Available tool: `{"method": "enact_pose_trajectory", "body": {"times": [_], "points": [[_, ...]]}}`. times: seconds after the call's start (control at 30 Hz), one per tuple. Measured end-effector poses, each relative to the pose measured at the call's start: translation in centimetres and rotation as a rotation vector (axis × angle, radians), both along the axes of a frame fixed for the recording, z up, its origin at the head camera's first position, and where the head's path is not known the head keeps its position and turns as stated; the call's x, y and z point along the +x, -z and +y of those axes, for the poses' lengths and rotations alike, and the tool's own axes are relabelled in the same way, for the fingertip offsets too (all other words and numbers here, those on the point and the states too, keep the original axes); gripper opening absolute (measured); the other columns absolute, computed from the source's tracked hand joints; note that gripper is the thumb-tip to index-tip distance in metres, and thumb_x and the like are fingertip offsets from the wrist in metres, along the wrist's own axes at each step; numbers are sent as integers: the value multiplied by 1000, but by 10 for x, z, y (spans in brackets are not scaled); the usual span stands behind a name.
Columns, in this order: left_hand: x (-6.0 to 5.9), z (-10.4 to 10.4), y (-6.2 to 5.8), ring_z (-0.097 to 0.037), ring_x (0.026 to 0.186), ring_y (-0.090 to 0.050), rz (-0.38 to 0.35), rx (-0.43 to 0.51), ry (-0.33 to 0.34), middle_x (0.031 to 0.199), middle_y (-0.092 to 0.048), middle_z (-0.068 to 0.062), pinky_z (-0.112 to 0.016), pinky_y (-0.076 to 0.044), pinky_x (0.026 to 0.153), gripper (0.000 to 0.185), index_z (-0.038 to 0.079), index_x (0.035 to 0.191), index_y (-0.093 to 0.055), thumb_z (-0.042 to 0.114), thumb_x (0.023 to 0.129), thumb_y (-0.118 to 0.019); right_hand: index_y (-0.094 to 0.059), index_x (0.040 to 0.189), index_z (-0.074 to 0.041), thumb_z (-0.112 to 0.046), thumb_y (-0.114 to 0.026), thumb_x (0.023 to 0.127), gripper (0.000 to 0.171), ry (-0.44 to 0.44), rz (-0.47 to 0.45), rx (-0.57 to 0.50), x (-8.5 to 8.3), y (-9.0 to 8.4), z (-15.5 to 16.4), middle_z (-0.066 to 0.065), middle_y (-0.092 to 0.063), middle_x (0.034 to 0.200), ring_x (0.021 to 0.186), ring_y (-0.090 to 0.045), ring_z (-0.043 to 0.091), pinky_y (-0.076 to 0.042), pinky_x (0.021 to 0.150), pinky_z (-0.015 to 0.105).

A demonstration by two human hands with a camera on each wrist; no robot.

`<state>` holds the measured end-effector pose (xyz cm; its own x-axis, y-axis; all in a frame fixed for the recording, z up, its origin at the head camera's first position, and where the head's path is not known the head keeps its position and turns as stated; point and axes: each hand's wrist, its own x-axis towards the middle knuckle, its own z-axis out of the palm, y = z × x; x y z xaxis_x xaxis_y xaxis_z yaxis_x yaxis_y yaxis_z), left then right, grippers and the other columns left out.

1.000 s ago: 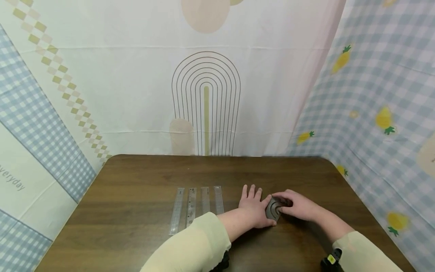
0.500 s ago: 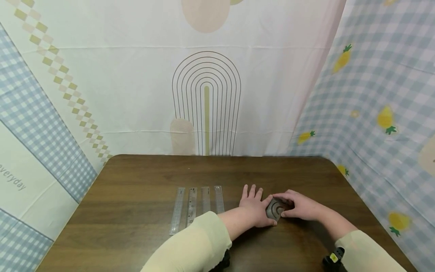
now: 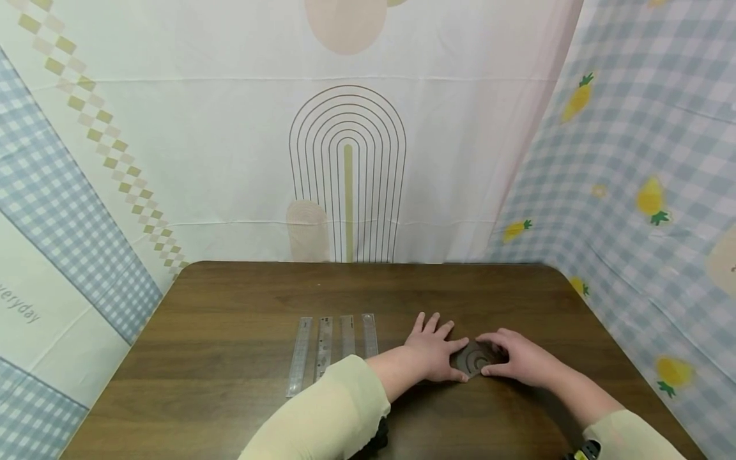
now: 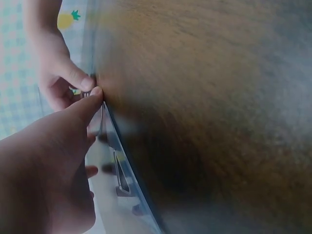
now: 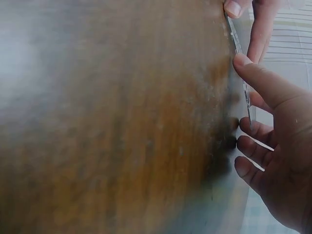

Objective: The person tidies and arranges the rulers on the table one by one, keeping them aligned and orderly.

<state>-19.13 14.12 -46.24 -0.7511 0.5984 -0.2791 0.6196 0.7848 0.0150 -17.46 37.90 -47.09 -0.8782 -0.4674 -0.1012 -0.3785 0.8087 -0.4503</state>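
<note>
A small clear protractor (image 3: 473, 359), greyish with concentric arcs, lies on the brown table between my two hands in the head view. My left hand (image 3: 428, 352) rests palm down with its fingers spread and straight, thumb and index finger touching the protractor's left side. Thumb and index finger of my right hand (image 3: 520, 359) pinch its right side. In the right wrist view the protractor (image 5: 246, 92) is a thin edge-on strip between the thumb and fingers of my right hand (image 5: 282, 117). My left thumb (image 4: 96, 93) lies close to the right fingertips in the left wrist view.
Several clear rulers stand lengthwise side by side left of my left hand, among them a left ruler (image 3: 300, 354) and a right ruler (image 3: 370, 335). My left sleeve (image 3: 339, 402) covers the lower part of some. Patterned curtains (image 3: 241, 147) hang behind the table (image 3: 230, 306).
My right hand has shifted right and slightly toward me. The protractor has turned a little and moved right. My left fingers now spread wider and point more to the right.
</note>
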Motion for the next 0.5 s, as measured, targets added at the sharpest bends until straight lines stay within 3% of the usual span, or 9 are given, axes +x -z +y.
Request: {"method": "enact_pose_trajectory", "body": {"times": [0.27,0.5], "points": [[-4,-2,0,-19,152,-3,-24,-7,69,164,-13,17,-45,-1,121,72,58,150,-18,79,85,-43,-64,124,-11,-59,-73,81,65,60,52,71,13,1,-3,-6,-52,94,79,-47,9,-42,66,29],[-6,-2,-1,-18,152,-2,-11,-27,106,163,-11,19,-45,0,121,68,61,148,-18,78,87,-41,-67,121,-9,-56,-75,81,62,132,54,103,24,0,-6,-7,-55,94,80,-50,8,-46,67,31]]}}
